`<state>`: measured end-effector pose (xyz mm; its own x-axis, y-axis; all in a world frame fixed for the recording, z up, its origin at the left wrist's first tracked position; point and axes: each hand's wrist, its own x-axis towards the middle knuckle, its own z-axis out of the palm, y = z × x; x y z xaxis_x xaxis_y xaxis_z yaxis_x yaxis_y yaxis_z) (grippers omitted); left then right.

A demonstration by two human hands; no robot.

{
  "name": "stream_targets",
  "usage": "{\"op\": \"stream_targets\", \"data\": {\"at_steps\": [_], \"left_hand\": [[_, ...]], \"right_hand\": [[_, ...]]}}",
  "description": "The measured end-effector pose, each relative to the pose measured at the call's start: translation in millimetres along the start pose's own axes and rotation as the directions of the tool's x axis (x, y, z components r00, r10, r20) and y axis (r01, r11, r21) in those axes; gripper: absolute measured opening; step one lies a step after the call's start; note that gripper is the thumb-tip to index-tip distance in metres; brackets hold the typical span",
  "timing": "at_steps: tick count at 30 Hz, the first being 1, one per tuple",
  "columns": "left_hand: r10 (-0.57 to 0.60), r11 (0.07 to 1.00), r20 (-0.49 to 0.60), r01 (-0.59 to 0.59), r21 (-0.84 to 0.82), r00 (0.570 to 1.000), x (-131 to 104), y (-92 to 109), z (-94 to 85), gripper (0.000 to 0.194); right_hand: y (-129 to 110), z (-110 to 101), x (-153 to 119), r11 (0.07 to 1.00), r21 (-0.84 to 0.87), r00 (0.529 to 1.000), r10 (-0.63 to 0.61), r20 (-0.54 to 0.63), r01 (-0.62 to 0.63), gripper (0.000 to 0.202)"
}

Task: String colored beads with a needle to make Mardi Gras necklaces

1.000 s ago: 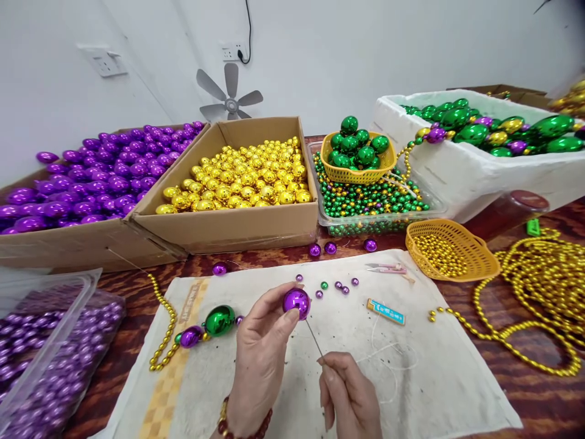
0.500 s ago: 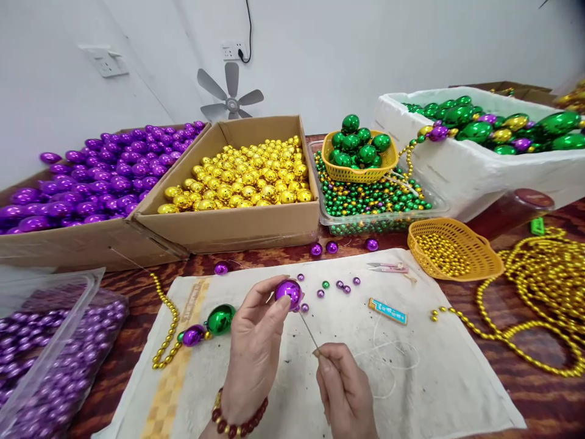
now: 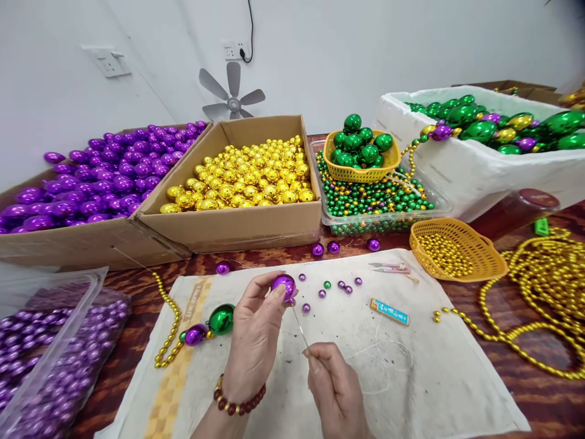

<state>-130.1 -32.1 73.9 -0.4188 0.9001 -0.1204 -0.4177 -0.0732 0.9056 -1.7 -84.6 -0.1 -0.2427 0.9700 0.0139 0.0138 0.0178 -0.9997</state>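
My left hand, with a beaded bracelet at its wrist, pinches a shiny purple ball bead between thumb and fingers. A thin metal needle slants from the underside of that bead down to my right hand, whose thumb and forefinger are closed on its lower end. White thread lies looped on the cloth to the right. Left of my hands rests a strung piece with a large green bead, a purple bead and a gold bead chain. Small purple beads lie beyond the needle.
Boxes of purple beads and gold beads stand at the back. A yellow basket with small gold beads sits right of the white cloth. Scissors and a blue-labelled packet lie on the cloth. Gold chains pile up at right.
Both hands have shifted slightly left, the purple bead and needle moving with them. The bead has risen a little and stays in the left fingers. The view has shifted slightly.
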Motion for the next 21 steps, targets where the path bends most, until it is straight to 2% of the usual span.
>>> {"op": "stream_targets", "data": {"at_steps": [2, 4, 7, 9, 13, 17, 21], "left_hand": [[-0.03, 0.999, 0.039, 0.031, -0.014, 0.999, -0.3, 1.1, -0.4, 0.017], [-0.01, 1.0, 0.064, 0.01, -0.007, 0.998, -2.7, 1.4, -0.7, 0.019], [0.136, 0.986, 0.047, -0.14, 0.092, 0.99, -9.8, -1.1, -0.8, 0.032], [0.248, 0.947, 0.048, -0.252, 0.2, 0.968, -15.0, -4.2, -1.4, 0.043], [0.332, 0.857, 0.129, -0.356, 0.373, 0.934, -19.6, -9.6, -4.6, 0.032], [0.351, 0.843, 0.119, -0.368, 0.391, 0.929, -17.6, -12.2, -8.3, 0.027], [0.284, 0.907, 0.076, -0.294, 0.303, 0.956, -16.4, -12.9, -8.4, 0.025]], "right_hand": [[2.6, 1.6, -3.5, 1.0, -0.007, 1.0, -0.011, -0.009, 0.011, 0.035], [6.0, 1.2, -5.5, 1.0, -0.017, 0.999, -0.02, -0.038, 0.019, 0.036], [12.9, -0.8, -6.3, 1.0, -0.01, 0.996, -0.02, -0.088, 0.019, 0.034], [18.6, -1.7, -7.2, 1.0, -0.006, 0.994, -0.016, -0.107, 0.015, 0.033], [28.4, -2.4, -10.8, 1.0, 0.01, 0.994, -0.009, -0.105, 0.01, 0.033], [31.4, -2.6, -12.9, 0.999, 0.012, 0.991, -0.03, -0.127, 0.032, 0.032], [30.2, -1.2, -13.3, 0.997, 0.015, 0.985, -0.073, -0.155, 0.076, 0.032]]}}
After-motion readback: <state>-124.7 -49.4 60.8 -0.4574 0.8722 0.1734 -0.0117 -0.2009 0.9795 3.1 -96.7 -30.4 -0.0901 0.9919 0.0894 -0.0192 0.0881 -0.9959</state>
